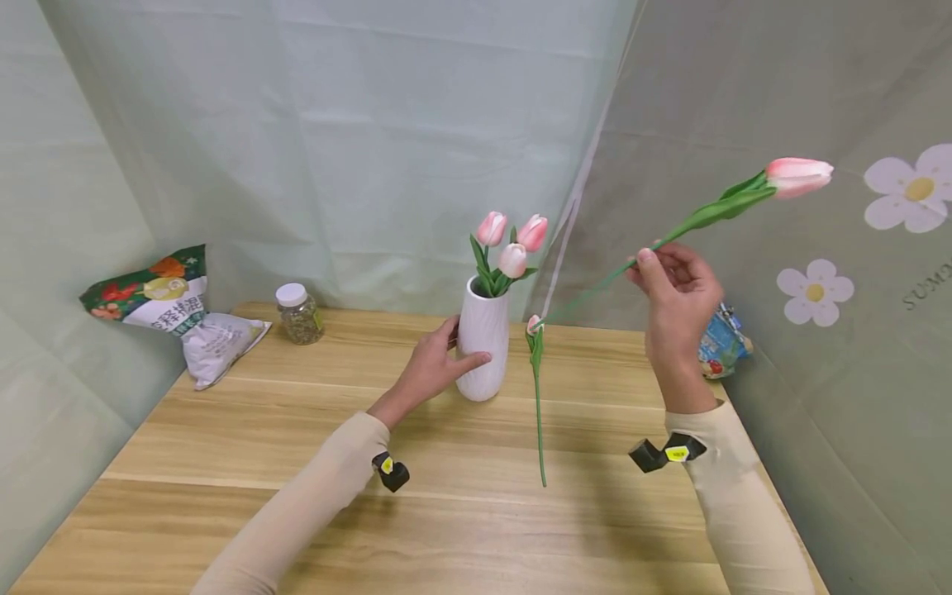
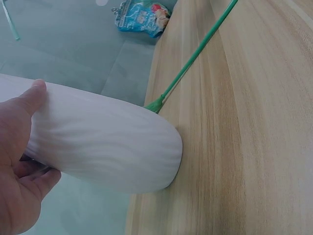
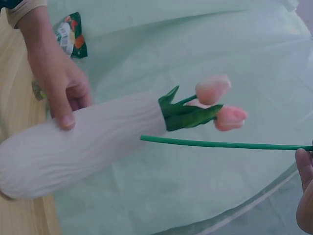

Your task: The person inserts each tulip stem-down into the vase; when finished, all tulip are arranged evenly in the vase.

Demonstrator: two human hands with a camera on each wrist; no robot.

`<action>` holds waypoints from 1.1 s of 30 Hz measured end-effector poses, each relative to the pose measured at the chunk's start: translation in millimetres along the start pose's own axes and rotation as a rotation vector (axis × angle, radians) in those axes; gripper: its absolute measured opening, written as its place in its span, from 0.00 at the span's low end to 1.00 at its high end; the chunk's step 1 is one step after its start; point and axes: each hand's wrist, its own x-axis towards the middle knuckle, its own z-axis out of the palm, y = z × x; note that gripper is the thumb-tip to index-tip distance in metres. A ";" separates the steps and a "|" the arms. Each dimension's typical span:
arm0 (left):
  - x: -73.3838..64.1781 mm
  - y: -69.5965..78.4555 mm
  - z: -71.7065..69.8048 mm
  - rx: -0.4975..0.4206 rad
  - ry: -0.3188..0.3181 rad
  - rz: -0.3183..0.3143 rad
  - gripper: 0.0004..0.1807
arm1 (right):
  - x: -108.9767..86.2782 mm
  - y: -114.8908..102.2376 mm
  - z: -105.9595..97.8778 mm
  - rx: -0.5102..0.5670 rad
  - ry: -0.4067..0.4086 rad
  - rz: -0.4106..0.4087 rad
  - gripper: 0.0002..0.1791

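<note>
A white ribbed vase [image 1: 483, 343] stands on the wooden table with three pink tulips [image 1: 512, 260] in its mouth. My left hand [image 1: 439, 364] grips the vase from the left, thumb across its front and fingers behind. Raised at the right, my right hand [image 1: 680, 293] pinches the green stem of another pink tulip [image 1: 797, 177]. That tulip's bloom points up and right, while its bare stem end [image 3: 156, 139] slants down toward the vase, close by its rim in the right wrist view. One more tulip [image 1: 539, 397] lies on the table right of the vase.
A clear jar with a white lid [image 1: 300, 314] stands at the back left, beside a green and white printed bag [image 1: 174, 310]. A blue packet [image 1: 721, 343] sits at the table's right edge, partly behind my right hand. Curtains [image 1: 416, 149] surround the table [image 1: 416, 504].
</note>
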 end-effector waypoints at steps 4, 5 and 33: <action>-0.2 -0.2 0.0 0.003 0.002 0.005 0.46 | 2.4 -4.9 8.3 0.010 0.025 -0.029 0.09; -0.3 -0.4 -0.1 0.004 0.003 0.006 0.46 | 2.9 -5.9 10.3 0.014 0.032 -0.032 0.09; 0.1 -0.3 -0.1 -0.021 0.003 0.011 0.46 | 2.1 -2.0 40.0 0.071 0.039 -0.074 0.07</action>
